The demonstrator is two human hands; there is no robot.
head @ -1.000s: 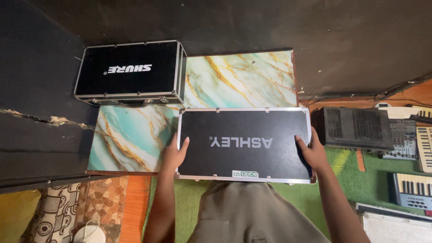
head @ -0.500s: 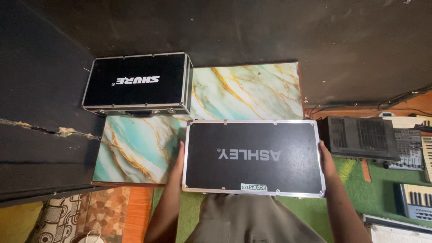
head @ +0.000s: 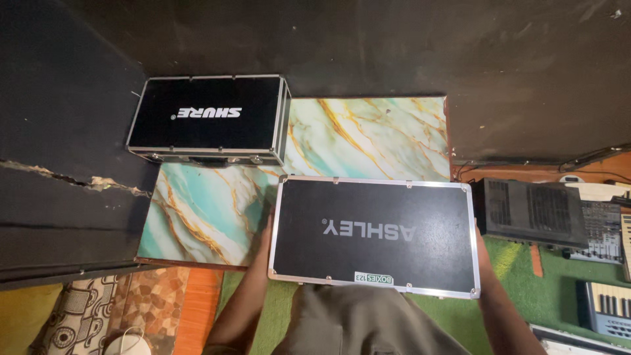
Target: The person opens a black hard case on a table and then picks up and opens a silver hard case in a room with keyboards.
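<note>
I hold a flat black case with silver metal edges [head: 374,233] level in front of me, over the near edge of a marble-patterned teal and gold tabletop [head: 210,210]. My left hand [head: 266,230] grips its left side, mostly hidden under the case. My right hand [head: 481,246] grips its right side, only a sliver showing. A second black case with silver trim [head: 207,118] rests on the far left corner of the tabletop.
A black amplifier box [head: 532,210] sits to the right, with an audio mixer [head: 601,230] and keyboards [head: 608,306] beyond it on green carpet. Dark walls stand behind and to the left. A patterned rug [head: 112,302] lies at the lower left.
The case I hold has come slightly nearer to me and lower in view. My hands have slid further under its sides, so less of them shows.
</note>
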